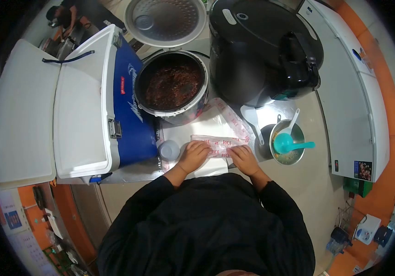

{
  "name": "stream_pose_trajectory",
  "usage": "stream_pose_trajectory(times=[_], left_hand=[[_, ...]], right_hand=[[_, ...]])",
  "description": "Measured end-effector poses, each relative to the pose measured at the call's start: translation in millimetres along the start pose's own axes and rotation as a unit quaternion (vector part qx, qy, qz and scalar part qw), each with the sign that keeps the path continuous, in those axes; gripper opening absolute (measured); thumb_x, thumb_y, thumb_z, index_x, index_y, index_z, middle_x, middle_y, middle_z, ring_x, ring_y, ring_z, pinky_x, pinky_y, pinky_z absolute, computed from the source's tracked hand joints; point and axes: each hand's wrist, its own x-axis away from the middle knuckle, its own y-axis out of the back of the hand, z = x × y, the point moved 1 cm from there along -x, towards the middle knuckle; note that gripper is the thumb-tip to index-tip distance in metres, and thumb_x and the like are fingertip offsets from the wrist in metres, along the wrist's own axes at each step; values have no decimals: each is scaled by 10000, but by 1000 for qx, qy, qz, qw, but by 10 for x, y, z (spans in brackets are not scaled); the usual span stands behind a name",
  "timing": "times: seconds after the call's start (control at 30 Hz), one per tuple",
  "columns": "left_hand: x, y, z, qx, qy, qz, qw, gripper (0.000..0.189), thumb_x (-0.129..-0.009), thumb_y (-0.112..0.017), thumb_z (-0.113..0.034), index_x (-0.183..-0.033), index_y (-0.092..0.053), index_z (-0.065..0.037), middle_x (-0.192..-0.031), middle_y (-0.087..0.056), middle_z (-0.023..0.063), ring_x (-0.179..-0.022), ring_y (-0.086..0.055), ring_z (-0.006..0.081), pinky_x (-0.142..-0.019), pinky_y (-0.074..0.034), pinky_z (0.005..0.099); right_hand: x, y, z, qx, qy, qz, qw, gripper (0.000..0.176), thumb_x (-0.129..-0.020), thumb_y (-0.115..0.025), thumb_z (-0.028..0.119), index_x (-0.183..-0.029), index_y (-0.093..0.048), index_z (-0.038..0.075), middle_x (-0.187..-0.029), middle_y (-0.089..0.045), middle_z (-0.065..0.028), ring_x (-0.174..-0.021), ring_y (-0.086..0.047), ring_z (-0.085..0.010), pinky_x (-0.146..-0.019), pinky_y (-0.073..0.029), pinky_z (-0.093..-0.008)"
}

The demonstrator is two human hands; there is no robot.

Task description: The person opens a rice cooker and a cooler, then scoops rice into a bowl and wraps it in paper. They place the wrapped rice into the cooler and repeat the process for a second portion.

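Observation:
A folded wrapper (pixel 216 145), printed with "RICE" in red, lies across the work surface in front of me. My left hand (pixel 194 155) grips its left end with bent fingers. At the right end, my right hand (pixel 243 159) has its fingers closed over the edge. Whatever may be inside the wrapper is hidden. More printed wrapping (pixel 231 116) and white sheets (pixel 186 133) lie behind and beneath it. A small translucent cup (pixel 169 150) stands just left of my left hand. Beyond, an uncovered cooker (pixel 172 103) holds dark reddish-brown food resembling cooked rice.
Left stands a blue-and-white cooler (pixel 130 106), lid open. A large black appliance (pixel 257 55) sits back right. Right of my hands are a white paddle (pixel 253 120) and a metal bowl (pixel 300 156) with a turquoise ladle (pixel 285 143). Another person (pixel 64 18) is far left.

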Motion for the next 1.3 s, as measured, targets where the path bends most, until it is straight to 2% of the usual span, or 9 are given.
stream_pose_trajectory(times=[0.2,0.3,0.47,0.6,0.77,0.87,0.97,1.1,1.3], left_hand=[[40,21,18,45,-7,14,999,251,-744,-722,-160,-984,-671,-109,-1128,-649,32,-1103,-588,242,-917,-456,395],[21,-32,103,37,-24,26,999,210,-760,-714,-164,-959,-672,-111,-1069,-653,24,-1058,-596,243,-886,-464,401],[-94,-38,152,-2,4,46,999,136,-802,-692,-135,-926,-643,-108,-911,-657,49,-930,-628,259,-859,-471,416],[-237,-90,91,12,155,108,982,156,-811,-680,-126,-934,-588,-94,-905,-652,103,-869,-639,301,-850,-463,424],[-579,-55,-31,-86,294,126,943,276,-777,-700,-115,-1006,-549,-76,-1042,-624,154,-851,-638,338,-866,-438,426],[-692,-45,5,-169,158,52,972,356,-731,-710,-95,-1040,-534,-76,-1120,-593,168,-857,-642,340,-898,-413,431],[-772,-48,10,-169,147,42,974,243,-776,-620,-79,-1017,-585,-82,-1007,-634,105,-826,-657,271,-901,-379,413],[-718,-147,105,-139,170,147,965,184,-768,-633,-110,-952,-629,-112,-837,-653,52,-772,-647,242,-854,-382,402],[-402,-55,58,-76,112,70,988,143,-767,-641,-146,-910,-646,-133,-797,-621,48,-742,-634,246,-741,-433,399]], right_hand=[[115,-80,-118,-56,-13,-58,997,202,-779,-672,107,-968,-617,60,-1107,-616,-85,-1070,-583,-283,-928,-442,-432],[127,-52,-213,-29,29,-45,998,228,-810,-656,116,-1030,-637,58,-1083,-628,-82,-1064,-583,-279,-906,-458,-417],[-52,-57,-387,-141,-64,-3,988,166,-777,-687,82,-930,-634,47,-975,-626,-125,-913,-603,-341,-782,-487,-415],[-254,-23,-478,-192,-175,86,962,320,-721,-748,71,-1003,-601,32,-954,-608,-163,-913,-611,-384,-760,-492,-439],[-544,108,-366,-99,-270,80,954,533,-660,-799,44,-1117,-524,47,-1013,-600,-173,-982,-616,-402,-795,-512,-455],[-660,126,-354,-27,-267,106,957,576,-643,-811,41,-1143,-524,36,-1071,-604,-183,-1001,-627,-403,-813,-531,-458],[-721,114,-365,21,-266,144,953,540,-658,-806,78,-1129,-544,38,-1046,-623,-170,-983,-646,-379,-794,-538,-458],[-774,130,-325,30,-311,196,929,446,-670,-804,160,-1037,-562,80,-917,-627,-139,-960,-637,-366,-786,-515,-467],[-426,87,-211,-9,-202,10,979,171,-778,-629,117,-944,-645,83,-818,-635,-134,-823,-661,-330,-686,-529,-434]])
